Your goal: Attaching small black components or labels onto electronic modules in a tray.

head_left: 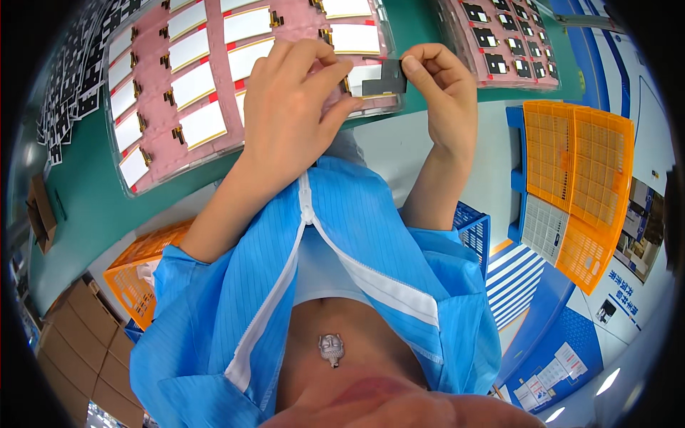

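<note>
My right hand [449, 93] pinches the edge of a thin black L-shaped piece [385, 82] between thumb and forefinger. The piece lies partly over a white rectangular panel [365, 72] at the near right corner of a pink tray [153, 155]. Over the same tray, my left hand [289, 107] has its fingers curved, with thumb and forefinger apart on either side of that panel's small dark connector end. Pink tray surface shows through the gap between them. Several similar white panels [191, 87], with gold edges and red tabs, lie in rows in the tray.
Another pink tray [510, 80] at the right holds black-and-white pieces. Black cut pieces [89, 100] lie in rows on the green tabletop [85, 157] at the left. Orange crates [603, 143] stand right of the table; another orange crate [132, 274] and brown cartons [82, 335] are at lower left.
</note>
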`<state>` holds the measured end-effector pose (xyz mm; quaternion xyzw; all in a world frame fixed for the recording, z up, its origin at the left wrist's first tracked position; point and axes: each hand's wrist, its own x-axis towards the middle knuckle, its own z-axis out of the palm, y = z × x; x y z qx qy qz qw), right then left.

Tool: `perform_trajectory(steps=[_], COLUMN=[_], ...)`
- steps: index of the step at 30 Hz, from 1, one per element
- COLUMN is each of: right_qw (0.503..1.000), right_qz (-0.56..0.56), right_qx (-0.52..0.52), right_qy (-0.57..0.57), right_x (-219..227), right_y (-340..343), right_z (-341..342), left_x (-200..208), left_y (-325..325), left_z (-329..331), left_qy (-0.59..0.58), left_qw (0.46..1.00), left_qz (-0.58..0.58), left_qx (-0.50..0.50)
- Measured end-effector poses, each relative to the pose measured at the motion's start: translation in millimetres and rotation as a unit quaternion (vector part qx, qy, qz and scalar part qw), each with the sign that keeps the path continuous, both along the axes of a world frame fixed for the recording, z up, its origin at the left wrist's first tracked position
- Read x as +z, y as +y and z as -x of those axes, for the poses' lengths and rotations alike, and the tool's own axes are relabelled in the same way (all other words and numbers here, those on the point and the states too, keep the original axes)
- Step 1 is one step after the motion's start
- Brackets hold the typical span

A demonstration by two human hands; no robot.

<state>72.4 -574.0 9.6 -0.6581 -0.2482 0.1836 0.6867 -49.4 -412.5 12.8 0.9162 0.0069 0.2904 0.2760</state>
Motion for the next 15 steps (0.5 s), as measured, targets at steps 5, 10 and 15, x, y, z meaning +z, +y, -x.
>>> perform_trajectory(steps=[5, 10, 15], right_qw=[1.000, 0.999, 0.998], right_qz=[0.023, 0.036, 0.054], right_qx=[-0.002, -0.012, -0.025], right_qy=[-0.004, -0.007, -0.030], right_x=[0, 0, 3], right_y=[0, -1, 3], right_z=[3, 6, 11], left_x=[0, 0, -1], left_y=[1, 1, 2], left_z=[0, 2, 2], left_qy=[0.017, 0.028, 0.032], left_qw=[1.000, 0.999, 0.998], left_qz=[0.002, 0.031, 0.061], left_qx=[-0.010, -0.004, -0.002])
